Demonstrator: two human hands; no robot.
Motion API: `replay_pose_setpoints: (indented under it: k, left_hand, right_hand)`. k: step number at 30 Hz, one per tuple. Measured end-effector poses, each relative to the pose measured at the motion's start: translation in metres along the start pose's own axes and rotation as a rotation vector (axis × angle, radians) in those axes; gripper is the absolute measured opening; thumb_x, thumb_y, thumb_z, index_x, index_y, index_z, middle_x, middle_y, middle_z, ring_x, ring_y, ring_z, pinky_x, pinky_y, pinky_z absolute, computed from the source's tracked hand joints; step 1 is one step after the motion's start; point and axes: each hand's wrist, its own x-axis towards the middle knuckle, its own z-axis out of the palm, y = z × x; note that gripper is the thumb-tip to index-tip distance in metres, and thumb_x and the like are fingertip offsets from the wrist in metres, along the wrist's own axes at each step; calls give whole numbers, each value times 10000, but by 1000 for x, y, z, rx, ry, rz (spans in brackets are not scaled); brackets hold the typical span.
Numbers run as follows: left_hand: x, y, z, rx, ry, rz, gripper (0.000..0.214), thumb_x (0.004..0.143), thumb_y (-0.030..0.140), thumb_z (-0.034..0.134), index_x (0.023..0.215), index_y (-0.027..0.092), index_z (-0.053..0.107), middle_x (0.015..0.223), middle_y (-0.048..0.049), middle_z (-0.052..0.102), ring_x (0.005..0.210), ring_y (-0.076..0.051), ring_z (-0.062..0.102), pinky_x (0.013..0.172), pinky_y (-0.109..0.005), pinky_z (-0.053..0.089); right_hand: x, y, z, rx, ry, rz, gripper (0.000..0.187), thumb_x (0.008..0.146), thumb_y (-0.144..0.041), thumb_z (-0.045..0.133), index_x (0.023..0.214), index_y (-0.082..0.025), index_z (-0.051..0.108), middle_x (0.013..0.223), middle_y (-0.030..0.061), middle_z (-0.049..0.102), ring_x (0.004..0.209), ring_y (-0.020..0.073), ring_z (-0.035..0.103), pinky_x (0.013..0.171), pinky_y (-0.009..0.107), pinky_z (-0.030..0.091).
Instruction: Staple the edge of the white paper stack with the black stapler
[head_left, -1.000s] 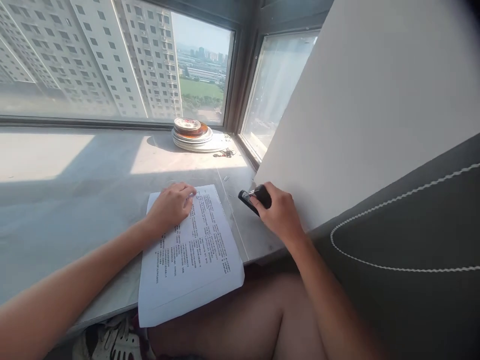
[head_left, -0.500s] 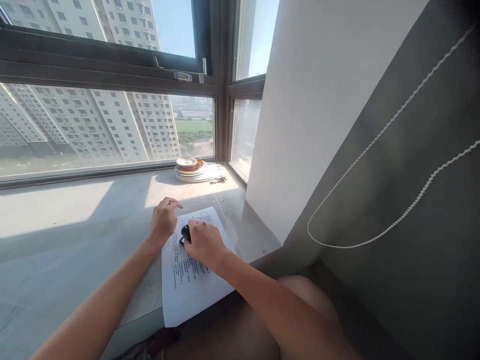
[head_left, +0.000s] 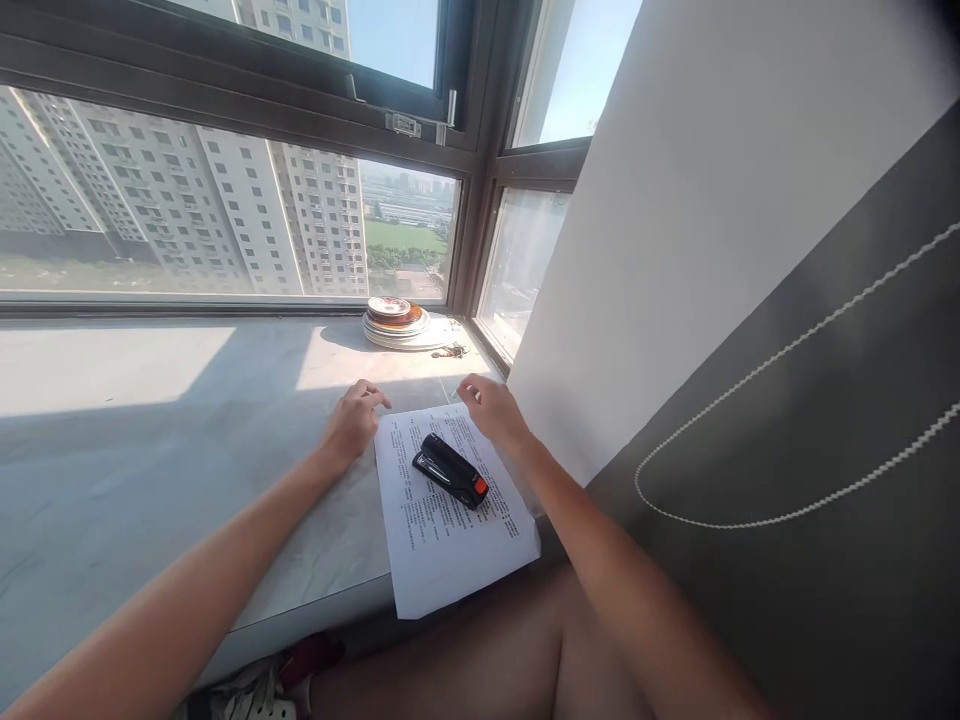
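A black stapler [head_left: 451, 472] with an orange-red end lies aslant on the printed paper [head_left: 431, 575], touched by neither hand. The paper rests on the sill, its lower edge jutting past the front. By the paper's top left corner my left hand [head_left: 355, 422] rests with loosely bent fingers apart, nothing visible in them. At the top right corner is my right hand [head_left: 491, 405], fingertips drawn together beside a tiny pale item on the sill. Whether they grip it is too small to tell.
A stack of plates [head_left: 397, 325] stands at the window corner, with a small dark cluster [head_left: 450, 351] beside it. The pale stone sill [head_left: 300, 540] ends at a front edge above my legs. A beaded cord [head_left: 720, 525] hangs by the grey wall at right.
My right hand has let go of the stapler, leaving it on the paper, and moved up and right to the sheet's far corner. My left hand stays beside the paper. The view has shifted.
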Motion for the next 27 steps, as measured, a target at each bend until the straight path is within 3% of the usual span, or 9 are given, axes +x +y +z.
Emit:
replay_pose_setpoints:
  k: [2,4,8,12,17,22,24,27]
  left_hand:
    - [-1,3,-1,-27,-3,10,398,822,64,452,963,213,794,1168,-113,659,1047,-281,688,951,-419,564]
    - [-1,6,-2,-53,-8,27,389,831,65,452,958,214,788,1156,-108,661,1044,-272,684,952,-407,568]
    - [-3,11,-3,-126,-8,88,387,873,72,436,985,196,786,1158,-113,657,1084,-259,679,952,-380,565]
    - [-3,10,-1,-179,52,130,373,959,130,420,1045,184,778,1120,-117,683,1046,-259,690,926,-385,570]
    - [0,10,3,-252,178,125,272,1036,299,485,1112,186,720,1089,-106,770,966,-264,729,894,-411,589]
    - [-2,18,1,-352,114,175,310,1067,383,544,1307,216,650,1125,-78,800,958,-227,758,879,-362,602]
    - [-3,19,0,-371,81,191,324,1071,375,541,1339,222,640,1142,-78,801,914,-213,766,850,-347,601]
    - [-3,19,-2,-388,99,186,278,1067,402,555,1193,208,708,1052,-70,806,808,-201,759,808,-341,592]
  right_hand:
    - [29,14,0,-94,-37,-44,346,1021,-73,499,1236,-212,731,1207,74,740,1079,201,651,824,287,452]
    - [52,26,8,-129,-141,-113,451,930,42,534,1224,-208,767,1344,87,712,1181,201,636,896,277,461]
    - [73,41,25,-133,-191,-144,319,937,22,598,1061,-171,819,1227,94,751,1144,202,652,982,289,461]
    - [76,44,27,-125,-142,-101,181,954,-54,661,1015,-134,811,1123,110,766,1018,200,669,908,300,492]
    - [70,9,18,13,-111,-121,155,1023,-152,655,1092,-160,794,1048,75,785,887,159,671,792,264,509]
    - [56,-48,21,157,-244,-189,52,921,-155,800,966,-176,784,932,48,776,794,146,674,715,250,497]
    - [53,-59,27,192,-269,-144,62,900,-113,794,892,-172,777,874,44,763,766,148,668,674,247,489]
    - [50,-60,33,400,-309,-9,116,894,-87,786,812,-156,740,741,21,718,645,123,615,592,236,489]
